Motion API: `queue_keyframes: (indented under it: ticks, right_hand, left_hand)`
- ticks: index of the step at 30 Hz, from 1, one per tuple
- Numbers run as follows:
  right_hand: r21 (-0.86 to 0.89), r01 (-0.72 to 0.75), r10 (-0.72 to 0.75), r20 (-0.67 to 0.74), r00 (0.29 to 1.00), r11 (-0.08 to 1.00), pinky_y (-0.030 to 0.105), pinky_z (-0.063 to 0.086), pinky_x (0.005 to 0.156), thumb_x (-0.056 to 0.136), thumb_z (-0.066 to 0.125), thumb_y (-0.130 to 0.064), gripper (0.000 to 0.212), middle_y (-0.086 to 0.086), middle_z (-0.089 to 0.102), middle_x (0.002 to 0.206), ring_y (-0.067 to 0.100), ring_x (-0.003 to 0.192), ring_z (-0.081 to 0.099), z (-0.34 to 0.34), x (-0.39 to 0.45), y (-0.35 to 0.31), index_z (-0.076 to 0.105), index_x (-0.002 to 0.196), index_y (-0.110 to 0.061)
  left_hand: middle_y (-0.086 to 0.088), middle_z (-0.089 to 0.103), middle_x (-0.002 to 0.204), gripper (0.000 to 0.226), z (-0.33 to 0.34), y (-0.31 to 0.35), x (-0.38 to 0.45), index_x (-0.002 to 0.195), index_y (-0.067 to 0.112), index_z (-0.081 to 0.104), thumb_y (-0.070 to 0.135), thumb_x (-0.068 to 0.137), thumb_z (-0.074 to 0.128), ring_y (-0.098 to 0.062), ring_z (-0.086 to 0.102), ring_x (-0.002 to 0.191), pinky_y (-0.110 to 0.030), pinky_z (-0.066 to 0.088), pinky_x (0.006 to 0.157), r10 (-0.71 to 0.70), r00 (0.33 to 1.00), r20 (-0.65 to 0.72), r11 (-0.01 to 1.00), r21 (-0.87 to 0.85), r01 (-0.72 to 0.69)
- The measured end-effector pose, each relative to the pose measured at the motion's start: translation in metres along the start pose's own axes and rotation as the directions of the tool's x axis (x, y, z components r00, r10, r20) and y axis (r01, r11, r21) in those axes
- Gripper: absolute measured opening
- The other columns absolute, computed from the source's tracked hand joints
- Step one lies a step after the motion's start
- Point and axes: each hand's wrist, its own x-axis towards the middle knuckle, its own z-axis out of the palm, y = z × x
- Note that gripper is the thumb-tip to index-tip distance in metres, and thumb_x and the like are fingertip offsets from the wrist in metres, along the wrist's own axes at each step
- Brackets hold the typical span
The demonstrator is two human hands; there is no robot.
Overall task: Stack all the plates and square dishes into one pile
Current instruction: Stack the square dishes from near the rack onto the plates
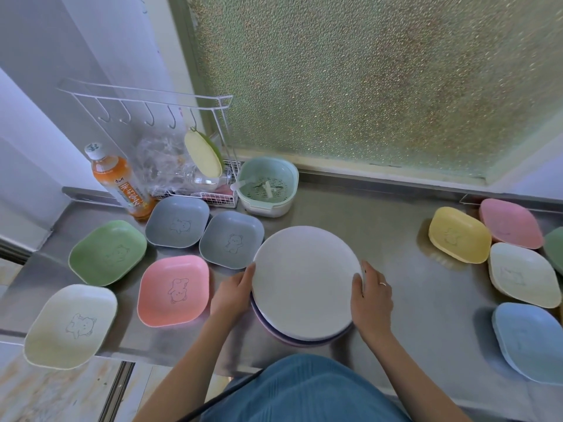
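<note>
A pile of round plates (306, 281) sits in the middle of the steel counter (405, 239), a white one on top and purple rims showing beneath. My left hand (233, 295) grips the pile's left edge and my right hand (371, 296) grips its right edge. Left of the pile lie square dishes: two grey (176, 222) (231, 239), a green one (108, 252), a pink one (173, 290) and a cream one (71, 325). To the right lie a yellow dish (458, 234), a pink dish (510, 222), a cream dish (522, 274) and a blue dish (530, 341).
A pale green strainer basket (268, 185) stands at the back, beside a white wire rack (213, 196) with hooks and a hanging yellow sponge (203, 153). An orange drink bottle (117, 178) leans at the back left. A frosted window fills the back wall.
</note>
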Motion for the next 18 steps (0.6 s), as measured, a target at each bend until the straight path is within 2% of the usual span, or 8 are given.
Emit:
queue_keyframes:
  ticks: [3, 5, 7, 10, 12, 14, 16, 18]
  right_hand:
    - [-0.117, 0.252, -0.263, -0.098, 0.960, 0.961, 0.045, 0.035, 0.099, 0.095, 0.042, -0.023, 0.033, 0.005, 0.059, 0.124, 0.028, 0.120, 0.047, 0.001, -0.003, -0.027, 0.053, 0.126, -0.019]
    - [-0.106, 0.440, -0.448, -0.056, 0.892, 0.892, 0.041, 0.030, 0.100, 0.090, 0.037, -0.026, 0.035, 0.001, 0.063, 0.116, 0.026, 0.115, 0.051, 0.012, -0.005, -0.054, 0.059, 0.117, -0.022]
    - [-0.084, 0.640, -0.639, 0.043, 0.768, 0.764, 0.038, 0.027, 0.099, 0.086, 0.038, -0.025, 0.033, -0.003, 0.066, 0.107, 0.024, 0.107, 0.056, 0.029, -0.013, -0.084, 0.061, 0.110, -0.023]
    - [-0.052, 0.864, -0.840, 0.212, 0.499, 0.500, 0.037, 0.026, 0.094, 0.080, 0.050, -0.019, 0.025, -0.006, 0.067, 0.093, 0.019, 0.093, 0.059, 0.063, -0.034, -0.126, 0.065, 0.099, -0.024]
    - [-0.028, 0.934, -0.866, 0.365, 0.341, 0.356, 0.037, 0.025, 0.088, 0.079, 0.048, -0.020, 0.026, -0.003, 0.068, 0.093, 0.022, 0.091, 0.061, 0.084, -0.049, -0.147, 0.065, 0.098, -0.022]
    - [0.010, 0.956, -0.788, 0.569, 0.235, 0.292, 0.040, 0.027, 0.089, 0.089, 0.044, -0.022, 0.027, 0.004, 0.064, 0.111, 0.027, 0.105, 0.055, 0.103, -0.064, -0.162, 0.060, 0.110, -0.017]
    - [-0.012, 0.969, -0.684, 0.706, 0.182, 0.245, 0.043, 0.030, 0.090, 0.094, 0.044, -0.023, 0.027, 0.006, 0.057, 0.123, 0.028, 0.112, 0.050, 0.119, -0.075, -0.170, 0.055, 0.117, -0.016]
    - [-0.026, 0.976, -0.647, 0.745, 0.163, 0.216, 0.041, 0.033, 0.085, 0.092, 0.048, -0.019, 0.023, 0.008, 0.058, 0.119, 0.029, 0.108, 0.052, 0.131, -0.085, -0.171, 0.053, 0.115, -0.016]
  left_hand:
    - [-0.009, 0.057, 0.069, 0.043, -0.008, -0.010, -0.009, 0.065, 0.018, 0.048, 0.046, 0.095, 0.033, -0.033, 0.056, 0.069, -0.033, 0.043, 0.062, 0.014, 0.961, -0.276, 0.996, 0.093, 0.012]
    - [-0.009, 0.056, 0.066, 0.037, -0.019, -0.020, -0.013, 0.071, 0.013, 0.047, 0.039, 0.095, 0.037, -0.031, 0.054, 0.063, -0.030, 0.039, 0.056, 0.007, 0.922, -0.388, 0.989, 0.138, 0.051]
    - [-0.009, 0.056, 0.066, 0.034, -0.032, -0.033, -0.014, 0.078, 0.010, 0.048, 0.038, 0.095, 0.038, -0.032, 0.053, 0.062, -0.030, 0.037, 0.055, -0.030, 0.886, -0.463, 0.987, 0.128, 0.100]
    - [-0.010, 0.060, 0.074, 0.028, -0.052, -0.055, -0.019, 0.086, 0.012, 0.048, 0.038, 0.094, 0.039, -0.034, 0.056, 0.068, -0.035, 0.045, 0.062, -0.106, 0.824, -0.556, 0.983, 0.068, 0.172]
    - [-0.012, 0.063, 0.081, 0.025, -0.066, -0.070, -0.026, 0.089, 0.012, 0.048, 0.036, 0.093, 0.041, -0.033, 0.056, 0.070, -0.037, 0.046, 0.066, -0.131, 0.787, -0.603, 0.979, 0.044, 0.197]
    - [-0.017, 0.064, 0.087, 0.022, -0.081, -0.084, -0.032, 0.093, 0.010, 0.047, 0.032, 0.093, 0.043, -0.032, 0.054, 0.071, -0.037, 0.044, 0.066, -0.186, 0.755, -0.629, 0.970, 0.007, 0.245]
    - [-0.021, 0.064, 0.093, 0.023, -0.096, -0.098, -0.036, 0.101, 0.009, 0.045, 0.030, 0.093, 0.043, -0.034, 0.055, 0.075, -0.037, 0.042, 0.067, -0.244, 0.744, -0.622, 0.955, -0.022, 0.295]
    - [-0.021, 0.064, 0.095, 0.023, -0.108, -0.110, -0.040, 0.105, 0.010, 0.044, 0.028, 0.091, 0.044, -0.037, 0.058, 0.080, -0.038, 0.044, 0.068, -0.283, 0.734, -0.617, 0.944, -0.043, 0.328]
